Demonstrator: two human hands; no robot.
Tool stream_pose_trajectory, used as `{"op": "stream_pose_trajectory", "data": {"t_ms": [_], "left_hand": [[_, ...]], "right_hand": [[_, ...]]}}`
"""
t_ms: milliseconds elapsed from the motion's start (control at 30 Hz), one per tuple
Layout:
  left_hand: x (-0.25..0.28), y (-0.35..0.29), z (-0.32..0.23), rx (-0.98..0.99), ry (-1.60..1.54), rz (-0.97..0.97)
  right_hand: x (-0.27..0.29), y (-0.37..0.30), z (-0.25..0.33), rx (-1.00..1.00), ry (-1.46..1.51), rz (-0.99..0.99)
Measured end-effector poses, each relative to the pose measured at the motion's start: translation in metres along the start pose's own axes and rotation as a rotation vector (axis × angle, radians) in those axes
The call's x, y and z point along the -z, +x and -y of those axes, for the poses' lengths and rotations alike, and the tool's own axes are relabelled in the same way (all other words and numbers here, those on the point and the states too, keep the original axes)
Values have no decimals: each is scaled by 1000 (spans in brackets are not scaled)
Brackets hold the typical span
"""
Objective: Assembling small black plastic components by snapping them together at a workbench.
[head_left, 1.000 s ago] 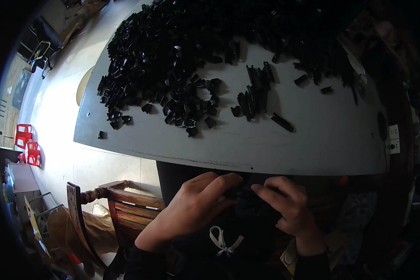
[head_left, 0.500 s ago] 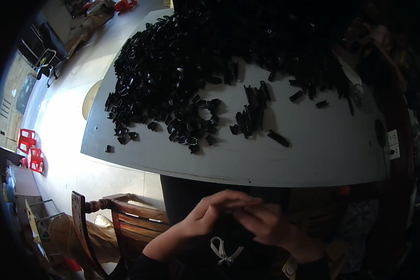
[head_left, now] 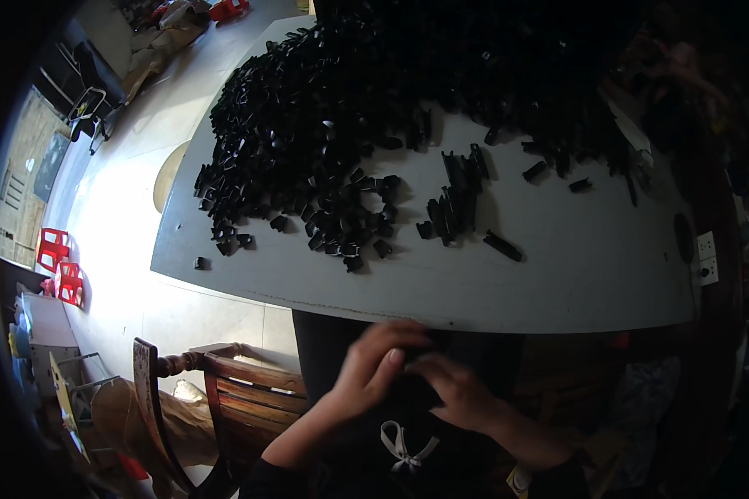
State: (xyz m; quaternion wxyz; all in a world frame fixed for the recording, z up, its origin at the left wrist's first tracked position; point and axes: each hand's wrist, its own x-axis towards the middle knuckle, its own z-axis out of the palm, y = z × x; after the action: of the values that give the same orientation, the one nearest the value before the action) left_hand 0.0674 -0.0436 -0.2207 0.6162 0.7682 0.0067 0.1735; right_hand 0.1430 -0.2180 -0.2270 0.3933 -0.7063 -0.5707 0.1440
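Close together in front of the table's near edge, both hands hang over my dark clothing. My left hand [head_left: 373, 366] has its fingers curled over, thumb alongside, with the tips smeared by motion. Facing it, my right hand [head_left: 464, 397] is bent inward, its fingertips near the left fingers. Whatever they hold between them is lost against the dark background. On the grey table [head_left: 582, 274] beyond lies a large heap of small black plastic clips [head_left: 283, 141]. Right of the heap is a cluster of longer black channel-shaped pieces [head_left: 453, 200], and one black strip [head_left: 503, 245] lies apart.
A wooden chair [head_left: 254, 395] stands at my left, close to the table. Red stools [head_left: 71, 283] are on the bright floor farther left. A wall socket [head_left: 706, 258] is at the table's right end. Stray black pieces [head_left: 580, 185] lie toward the right.
My left hand has moved slightly up toward the table edge. My right hand has turned, and the fingers of both hands have drawn a little apart. The table pieces stay put.
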Motion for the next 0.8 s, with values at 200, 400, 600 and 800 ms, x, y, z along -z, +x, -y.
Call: {"op": "stream_pose_trajectory", "data": {"t_ms": [200, 400, 600, 800], "left_hand": [[25, 47, 9, -210, 1022, -249], [38, 72, 29, -188, 1166, 52], [24, 66, 28, -228, 991, 5], [15, 52, 16, -125, 542, 2]], "right_hand": [[39, 19, -10, -128, -85, -57], [83, 60, -70, -456, -613, -322], [65, 47, -71, -564, -643, -206], [57, 34, -40, -393, -170, -380]]}}
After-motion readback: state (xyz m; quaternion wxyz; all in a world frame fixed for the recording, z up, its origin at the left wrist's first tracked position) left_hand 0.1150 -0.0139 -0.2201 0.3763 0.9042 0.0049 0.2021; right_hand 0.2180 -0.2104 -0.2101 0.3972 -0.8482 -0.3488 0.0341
